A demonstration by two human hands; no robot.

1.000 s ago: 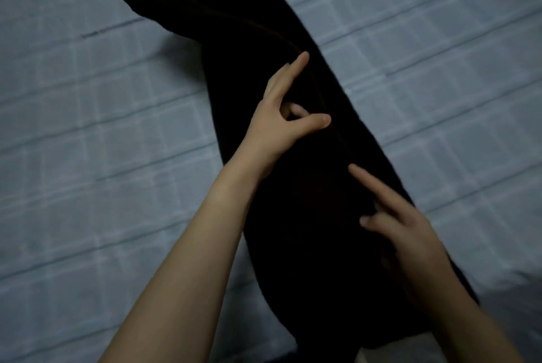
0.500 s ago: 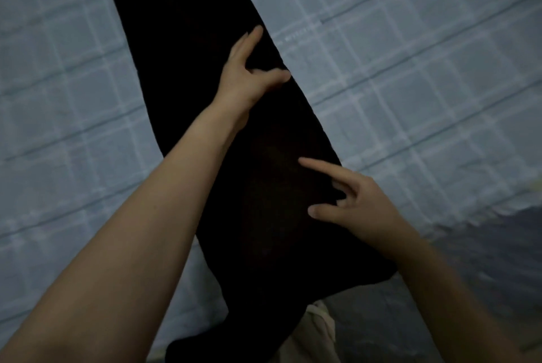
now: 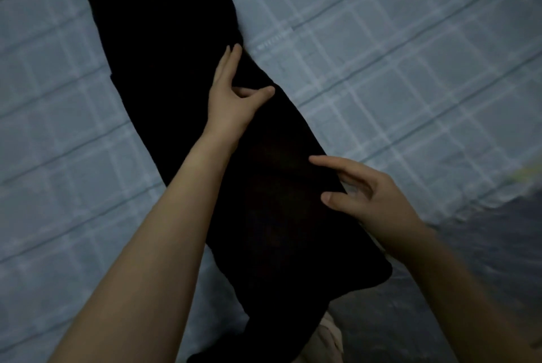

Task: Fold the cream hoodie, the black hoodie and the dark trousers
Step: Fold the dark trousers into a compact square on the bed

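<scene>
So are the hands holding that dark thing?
The left hand presses on the dark garment at its right edge. The right hand touches that edge nearer; a pinch cannot be told.

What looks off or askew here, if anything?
The dark garment lies diagonally across the checked sheet, skewed to its grid lines. A bit of cream fabric pokes out from under its near end. No damage or spill visible.

Left hand point(image 3: 231, 99), right hand point(image 3: 378, 201) now at dark trousers point(image 3: 278, 230) edge
</scene>
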